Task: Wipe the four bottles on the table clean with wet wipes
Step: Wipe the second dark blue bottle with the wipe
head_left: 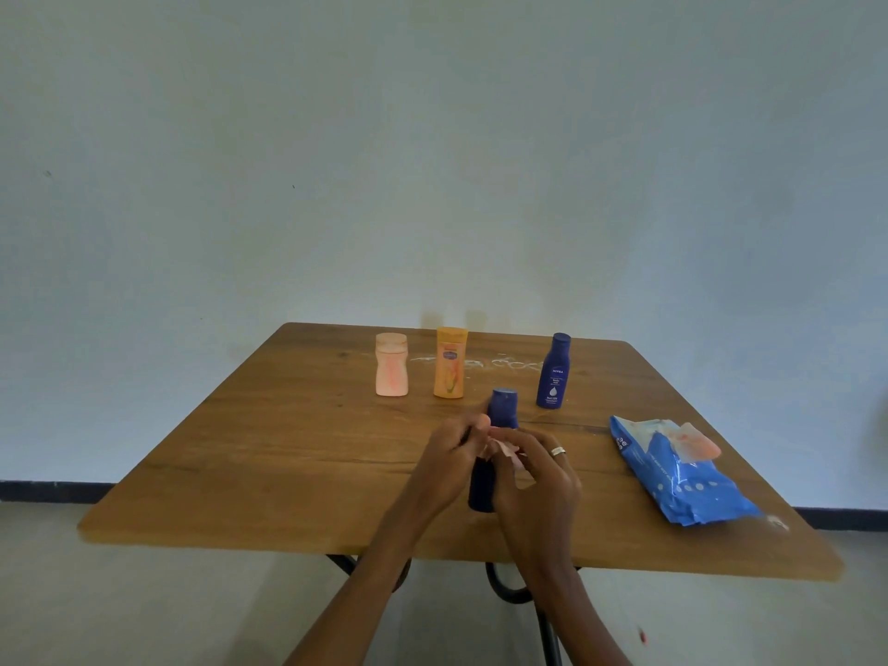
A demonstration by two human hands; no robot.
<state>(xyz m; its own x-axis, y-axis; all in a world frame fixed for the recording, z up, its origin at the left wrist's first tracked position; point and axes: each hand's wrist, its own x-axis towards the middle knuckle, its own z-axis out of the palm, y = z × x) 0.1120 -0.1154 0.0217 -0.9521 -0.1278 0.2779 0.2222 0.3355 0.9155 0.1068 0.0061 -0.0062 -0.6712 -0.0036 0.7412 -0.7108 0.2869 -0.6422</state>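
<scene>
Worktop (269, 454): brown wood grain with darker streaks; whitish smears near the far edge. Frame beneath: black.

Pink bottle (391, 365): pale pink body with a salmon-orange pattern down the front; cap of the same pale pink.

Orange bottle (450, 362): orange-yellow body; small blue label patch; green and red motif low on the front.

Standing blue bottle (553, 371): dark blue, with white lettering and a white drop mark.

Held blue bottle (502, 408): dark blue cap and body.

Wipe (504, 449): pale pink-white.

Pack (682, 478): bright blue with white dots and white print; peach-pink flap on top.

Ring (558, 451): silver.

Wall: pale blue-white. Skirting: dark blue-black. Floor: light grey.
</scene>
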